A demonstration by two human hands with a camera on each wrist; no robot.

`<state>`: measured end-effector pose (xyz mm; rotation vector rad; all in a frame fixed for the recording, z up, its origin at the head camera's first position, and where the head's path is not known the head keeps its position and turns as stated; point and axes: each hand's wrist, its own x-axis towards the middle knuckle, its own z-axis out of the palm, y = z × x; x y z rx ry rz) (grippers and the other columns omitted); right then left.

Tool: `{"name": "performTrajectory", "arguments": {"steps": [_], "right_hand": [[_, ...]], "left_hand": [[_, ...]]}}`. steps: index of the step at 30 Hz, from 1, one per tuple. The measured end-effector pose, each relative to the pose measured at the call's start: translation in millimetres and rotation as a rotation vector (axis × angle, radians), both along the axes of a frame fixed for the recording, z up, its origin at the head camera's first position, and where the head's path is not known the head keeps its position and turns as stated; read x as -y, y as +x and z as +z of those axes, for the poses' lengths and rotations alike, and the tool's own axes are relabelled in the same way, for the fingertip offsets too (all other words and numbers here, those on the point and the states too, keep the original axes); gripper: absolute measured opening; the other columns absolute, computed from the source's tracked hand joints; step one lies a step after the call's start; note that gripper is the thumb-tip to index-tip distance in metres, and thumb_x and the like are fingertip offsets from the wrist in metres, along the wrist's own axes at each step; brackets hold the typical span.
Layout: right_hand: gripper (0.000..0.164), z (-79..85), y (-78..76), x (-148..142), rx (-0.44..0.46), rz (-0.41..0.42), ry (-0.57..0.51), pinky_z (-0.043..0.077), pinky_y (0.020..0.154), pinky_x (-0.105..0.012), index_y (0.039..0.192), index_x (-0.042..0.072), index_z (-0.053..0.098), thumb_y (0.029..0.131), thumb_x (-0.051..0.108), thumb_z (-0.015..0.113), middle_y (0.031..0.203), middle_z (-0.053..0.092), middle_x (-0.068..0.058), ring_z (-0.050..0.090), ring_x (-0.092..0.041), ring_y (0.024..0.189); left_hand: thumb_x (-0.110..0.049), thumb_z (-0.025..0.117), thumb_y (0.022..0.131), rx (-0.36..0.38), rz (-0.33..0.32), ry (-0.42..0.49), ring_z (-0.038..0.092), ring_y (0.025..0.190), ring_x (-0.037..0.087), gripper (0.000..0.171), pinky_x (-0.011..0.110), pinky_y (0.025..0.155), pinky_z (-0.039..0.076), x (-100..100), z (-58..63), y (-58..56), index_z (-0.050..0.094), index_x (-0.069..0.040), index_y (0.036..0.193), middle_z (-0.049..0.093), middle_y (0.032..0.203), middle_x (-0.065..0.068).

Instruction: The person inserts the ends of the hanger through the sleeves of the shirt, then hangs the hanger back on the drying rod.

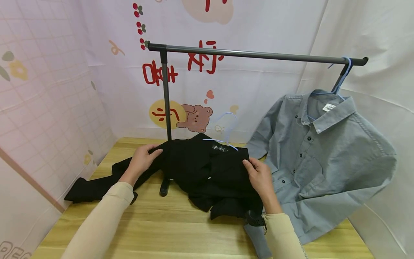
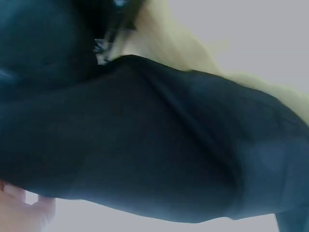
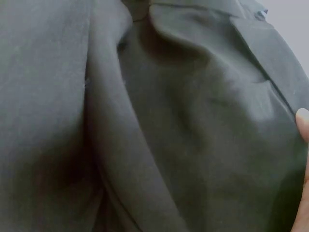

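A black shirt (image 1: 191, 162) is spread between my two hands above the table, its long sleeve trailing to the left. My left hand (image 1: 142, 160) pinches its upper edge near that sleeve; in the left wrist view, black cloth (image 2: 135, 140) covers most of the picture, with a few fingertips (image 2: 44, 207) at its lower edge. With thumb and fingers, my right hand (image 1: 260, 176) grips the shirt's right shoulder. A light-blue hanger (image 1: 213, 140) pokes out of the neck opening beside the label, hook upward; its lower part is hidden by cloth. The right thumb (image 3: 303, 123) touches the fabric's edge in the right wrist view.
A dark metal rack (image 1: 258, 54) stands behind the shirt, one foot (image 1: 164, 187) on the wooden table (image 1: 168, 230). At its right end a grey-blue button shirt (image 1: 310, 162) hangs from another blue hanger (image 1: 344, 77), its lower part spread on the table. Printed cloth walls enclose the table.
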<state>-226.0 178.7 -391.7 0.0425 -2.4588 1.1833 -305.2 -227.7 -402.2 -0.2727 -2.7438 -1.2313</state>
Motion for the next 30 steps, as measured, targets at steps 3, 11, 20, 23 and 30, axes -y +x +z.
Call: {"name": "performTrajectory", "arguments": {"steps": [3,11,20,23,30], "right_hand": [[0.029,-1.2,0.2,-3.2,0.01,-0.042,-0.038,0.045,0.067,-0.038,0.104,0.005,0.074,0.101,0.03,0.059,0.082,0.067,-0.01,0.058,-0.024,0.073],[0.029,-1.5,2.0,-12.0,-0.003,-0.128,-0.104,0.045,0.068,-0.034,0.104,0.003,0.074,0.101,0.028,0.06,0.085,0.068,-0.013,0.058,-0.023,0.074],[0.031,-1.0,4.9,-22.7,-0.054,-0.241,-0.123,0.037,0.055,-0.031,0.083,0.0,0.066,0.1,0.025,0.062,0.064,0.051,-0.006,0.046,-0.021,0.06],[0.028,-1.4,5.1,-26.7,-0.069,-0.27,-0.14,0.038,0.057,-0.029,0.089,0.0,0.071,0.1,0.024,0.063,0.068,0.059,-0.009,0.049,-0.02,0.063],[0.029,1.5,7.9,-39.7,-0.092,-0.352,-0.167,0.037,0.06,-0.029,0.093,-0.001,0.073,0.1,0.025,0.063,0.073,0.062,-0.012,0.051,-0.023,0.069]], "left_hand": [[-0.03,0.056,0.103,-0.002,0.013,-0.005,0.049,0.126,0.042,0.044,0.056,0.105,0.037,9.7,-7.9,0.7,0.057,-0.001,0.137,0.056,0.136,0.023],[-0.022,0.057,0.103,-0.008,0.038,-0.113,0.053,0.12,0.046,0.04,0.058,0.099,0.041,34.1,-22.7,6.1,0.058,0.004,0.133,0.058,0.13,0.028],[-0.021,0.057,0.102,0.046,0.078,-0.243,0.053,0.114,0.051,0.043,0.061,0.093,0.043,70.6,-33.6,15.6,0.053,0.01,0.133,0.055,0.129,0.034],[-0.021,0.057,0.102,0.054,0.086,-0.279,0.052,0.114,0.052,0.045,0.062,0.093,0.043,81.9,-37.8,18.6,0.053,0.012,0.132,0.053,0.129,0.035],[-0.016,0.059,0.1,0.043,0.12,-0.342,0.048,0.115,0.057,0.044,0.064,0.092,0.041,108.1,-45.0,28.1,0.052,0.016,0.13,0.051,0.13,0.039]]}}
